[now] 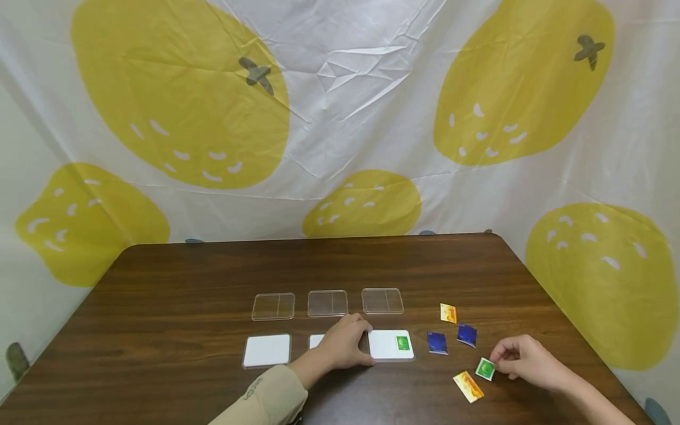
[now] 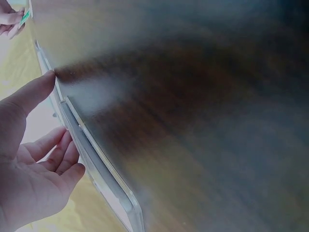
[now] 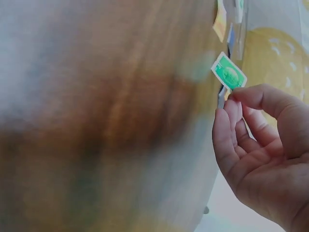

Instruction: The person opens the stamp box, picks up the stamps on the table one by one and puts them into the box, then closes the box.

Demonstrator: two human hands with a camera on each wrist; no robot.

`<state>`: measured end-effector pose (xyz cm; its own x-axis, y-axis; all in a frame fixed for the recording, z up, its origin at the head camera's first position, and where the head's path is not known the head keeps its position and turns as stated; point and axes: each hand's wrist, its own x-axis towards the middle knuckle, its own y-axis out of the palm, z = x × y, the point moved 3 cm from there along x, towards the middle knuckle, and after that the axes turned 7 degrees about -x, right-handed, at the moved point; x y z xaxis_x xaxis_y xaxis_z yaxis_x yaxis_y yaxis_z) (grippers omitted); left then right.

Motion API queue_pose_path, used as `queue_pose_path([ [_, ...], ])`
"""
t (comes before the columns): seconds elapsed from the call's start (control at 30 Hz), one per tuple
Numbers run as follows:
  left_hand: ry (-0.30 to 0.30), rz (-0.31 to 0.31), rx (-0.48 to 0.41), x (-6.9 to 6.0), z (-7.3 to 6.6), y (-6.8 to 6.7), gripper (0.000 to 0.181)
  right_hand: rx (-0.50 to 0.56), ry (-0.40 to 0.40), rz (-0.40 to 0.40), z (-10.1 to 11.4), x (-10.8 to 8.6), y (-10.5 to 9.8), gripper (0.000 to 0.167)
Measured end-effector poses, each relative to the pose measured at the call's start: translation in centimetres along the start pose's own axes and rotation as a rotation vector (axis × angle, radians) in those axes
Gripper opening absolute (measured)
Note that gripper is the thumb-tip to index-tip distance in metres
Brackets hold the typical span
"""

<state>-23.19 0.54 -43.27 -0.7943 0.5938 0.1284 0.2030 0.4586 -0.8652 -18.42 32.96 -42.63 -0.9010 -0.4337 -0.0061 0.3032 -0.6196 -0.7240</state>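
Observation:
In the head view, my right hand pinches a green stamp by its edge between thumb and index finger, lifted off the table in the right wrist view. My left hand holds the left end of a clear plastic case, thumb at its near corner and index finger toward its far corner. That case contains a white card with another green stamp at its right side. Beneath my left hand, a second case with a white card is mostly hidden.
A third case with a white card lies at left. Behind stand several transparent lids, one at right. Around my right hand lie two blue stamps, one nearer, and two orange ones, one near and one far.

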Motion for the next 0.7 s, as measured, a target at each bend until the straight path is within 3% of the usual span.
queue_pose_path([
  [0.17, -0.006, 0.000, -0.002, -0.1, -0.1, -0.2, 0.052, 0.098, -0.007, 0.074, 0.6, 0.7, -0.4, 0.006],
  [0.33, 0.011, -0.013, -0.002, -0.1, -0.3, -0.4, 0.051, 0.130, 0.018, 0.112, 1.7, 1.7, -0.3, 0.007],
  [0.53, 0.023, -0.025, -0.003, -0.2, -0.3, -0.4, 0.051, 0.147, 0.043, 0.149, 3.3, 4.1, 0.7, 0.009],
  [0.7, 0.027, -0.032, -0.003, -0.1, -0.2, -0.2, 0.051, 0.141, 0.013, 0.174, 4.8, 6.4, 1.7, 0.008],
])
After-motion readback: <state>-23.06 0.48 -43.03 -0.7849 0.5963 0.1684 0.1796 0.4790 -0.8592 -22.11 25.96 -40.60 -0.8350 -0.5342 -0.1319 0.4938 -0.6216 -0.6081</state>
